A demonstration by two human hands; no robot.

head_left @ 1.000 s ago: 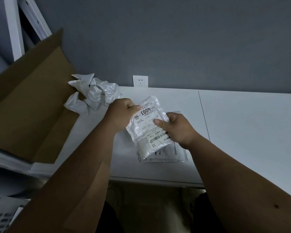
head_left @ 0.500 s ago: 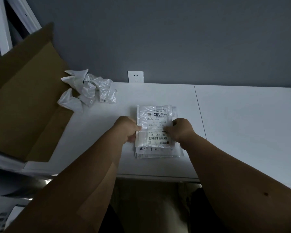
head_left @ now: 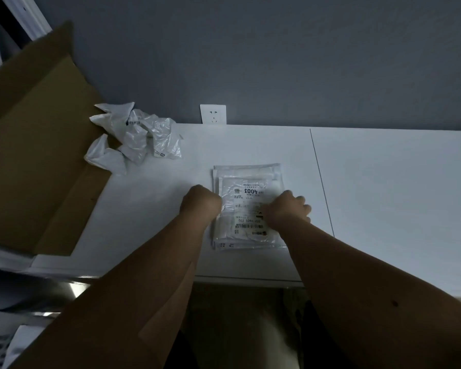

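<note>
Nearest: both forearms are reached in over the front edge of the bench (head_left: pixel 144 222).

A stack (head_left: pixel 248 245) of flat clear packets is lying on the bench, set back from its front edge and left of the seam (head_left: pixel 321 179). The top packet (head_left: pixel 246 198), with printed label "4003", is laid on the stack, roughly squared to it and offset slightly toward the near edge.

The left hand (head_left: pixel 201 201) is curled tight at the packet's left edge, which is gripped. The right hand (head_left: pixel 288 209) is curled on the right edge with knuckles turned outward, and that edge is pinched too. The fingertips are hidden under both hands, so grip depth can't be read.

Judged step: the top packet is being seated and aligned on the stack.

Risks from here:
- Slick film on slick film: if one side is released first, the packet can be skewed or slid off the stack.
- If the lower packets are caught along with the top one, the whole stack can be dragged toward the front edge.
- Label contents are blurred apart from "4003", so the order can't be checked from this view.

Further back left: crumpled bags (head_left: pixel 136 137) are piled against an open cardboard box (head_left: pixel 37 145). They are well apart from the stack, so no snag is expected.

Far: a wall socket (head_left: pixel 213 114) is mounted just above the bench's back edge.
</note>
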